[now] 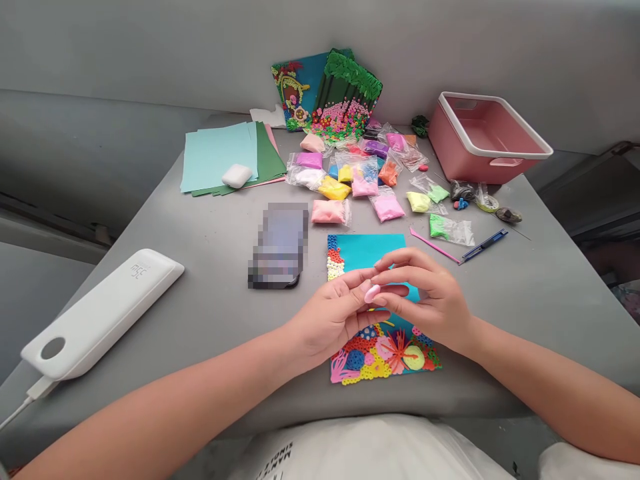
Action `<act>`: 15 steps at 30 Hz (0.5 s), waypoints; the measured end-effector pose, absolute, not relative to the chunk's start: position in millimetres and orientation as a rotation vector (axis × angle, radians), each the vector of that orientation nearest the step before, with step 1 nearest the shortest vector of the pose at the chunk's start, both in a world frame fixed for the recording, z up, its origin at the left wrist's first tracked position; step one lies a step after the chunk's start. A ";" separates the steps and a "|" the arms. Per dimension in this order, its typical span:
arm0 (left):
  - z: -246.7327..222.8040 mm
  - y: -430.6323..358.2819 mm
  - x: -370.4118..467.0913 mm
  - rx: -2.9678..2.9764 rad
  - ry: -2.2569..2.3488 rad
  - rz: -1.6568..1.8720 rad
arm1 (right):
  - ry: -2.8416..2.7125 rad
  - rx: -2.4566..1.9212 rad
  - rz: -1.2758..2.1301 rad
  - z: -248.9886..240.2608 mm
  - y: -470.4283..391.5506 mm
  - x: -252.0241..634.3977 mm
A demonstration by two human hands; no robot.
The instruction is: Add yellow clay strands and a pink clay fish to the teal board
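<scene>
Between the fingers of both hands is a small piece of pale pink clay (pixel 371 293). My left hand (pixel 340 303) pinches it between thumb and fingers, palm turned partly up. From the other side, my right hand (pixel 427 293) curves over, its thumb and fingertips closed in around the same piece. Both hands hover over a blue card (pixel 367 250), decorated along its left and lower edges with clay rings, balls and strands in yellow, red, blue, pink and white. The hands hide the card's middle.
Bags of coloured clay (pixel 365 175) lie behind the card. Right are a pink tool (pixel 435 245), a blue cutter (pixel 484 246) and a pink basket (pixel 477 143). Left are a phone (pixel 280 243), coloured sheets (pixel 213 153) and a white power bank (pixel 103 313). Two decorated cards (pixel 327 97) lean behind.
</scene>
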State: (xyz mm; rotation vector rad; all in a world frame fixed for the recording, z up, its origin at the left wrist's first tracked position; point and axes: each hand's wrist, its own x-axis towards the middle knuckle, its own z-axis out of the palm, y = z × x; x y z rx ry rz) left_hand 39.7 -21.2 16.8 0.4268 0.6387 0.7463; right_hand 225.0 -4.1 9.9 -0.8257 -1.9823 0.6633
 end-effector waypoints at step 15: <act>19.9 -20.2 34.6 0.961 1.005 0.942 | -1.835 -1.051 0.971 16.4 -0.3 235.3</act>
